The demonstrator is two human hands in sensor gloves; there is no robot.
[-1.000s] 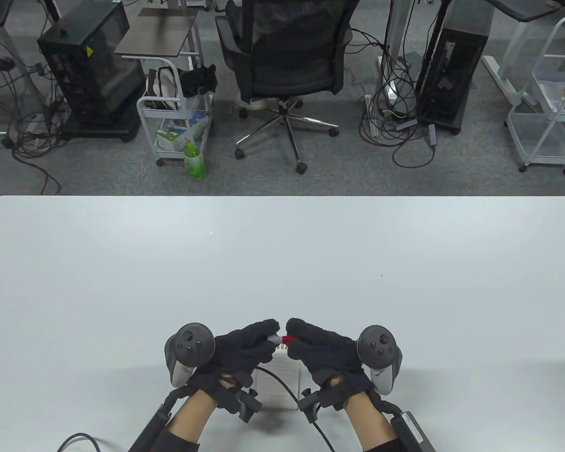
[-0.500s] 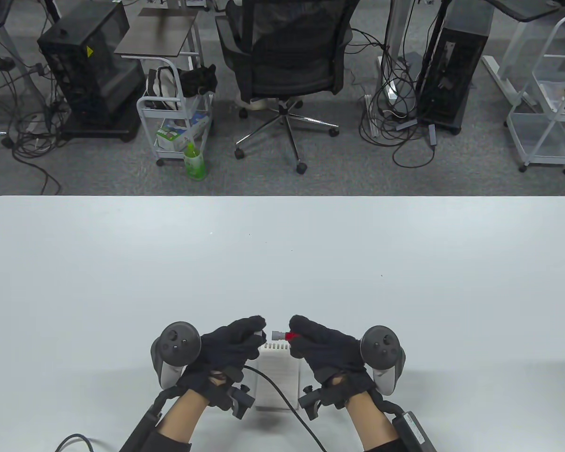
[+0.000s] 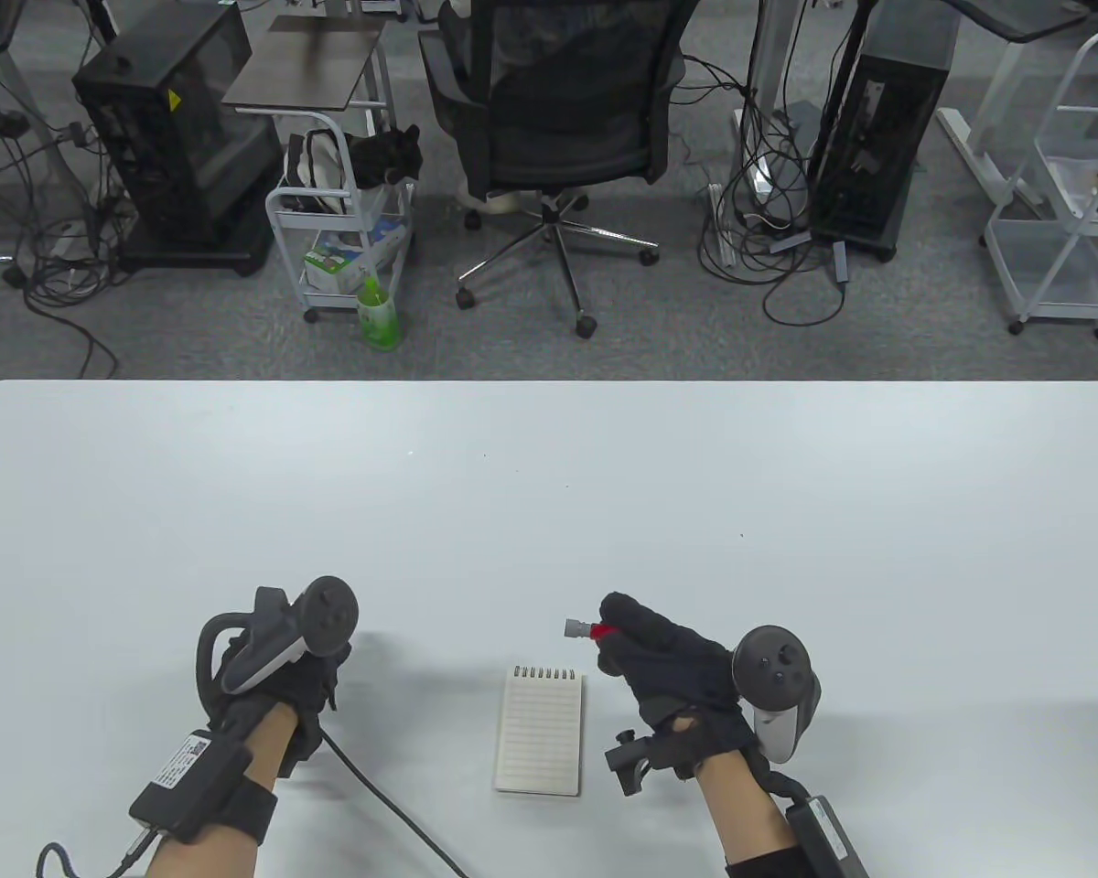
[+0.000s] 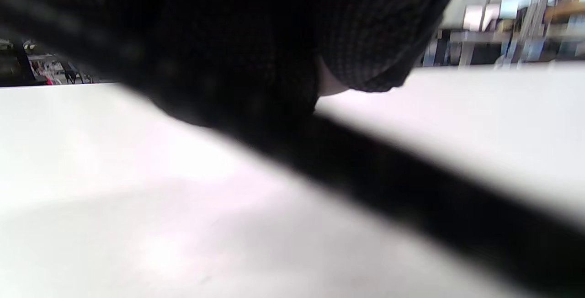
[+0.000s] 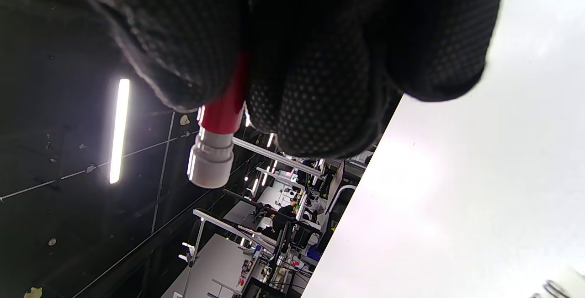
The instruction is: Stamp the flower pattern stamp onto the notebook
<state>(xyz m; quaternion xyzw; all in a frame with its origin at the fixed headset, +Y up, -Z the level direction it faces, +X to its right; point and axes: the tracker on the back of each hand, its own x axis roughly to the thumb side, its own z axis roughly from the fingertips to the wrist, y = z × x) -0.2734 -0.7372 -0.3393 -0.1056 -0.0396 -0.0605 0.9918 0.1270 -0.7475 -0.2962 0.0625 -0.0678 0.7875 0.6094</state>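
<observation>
A small spiral notebook (image 3: 540, 730) lies open on the white table (image 3: 549, 476) near its front edge, between my hands. My right hand (image 3: 608, 631) holds a red stamp (image 3: 578, 628) just above and to the right of the notebook's top edge, with the grey stamping end uncapped and pointing left. In the right wrist view the stamp (image 5: 219, 142) sticks out from my gloved fingers (image 5: 320, 83). My left hand (image 3: 279, 663) rests on the table far left of the notebook, fingers curled under. A small pale piece (image 4: 331, 83), likely the stamp's cap, shows between its fingers (image 4: 256, 37).
A black cable (image 3: 393, 805) runs across the table from my left hand towards the front edge, left of the notebook. An office chair (image 3: 558, 119) and carts stand on the floor beyond the table's far edge.
My hands have drawn apart and the cap has come off the stamp. My left hand has swung far left and down to the table. My right hand has moved slightly right, uncovering the notebook.
</observation>
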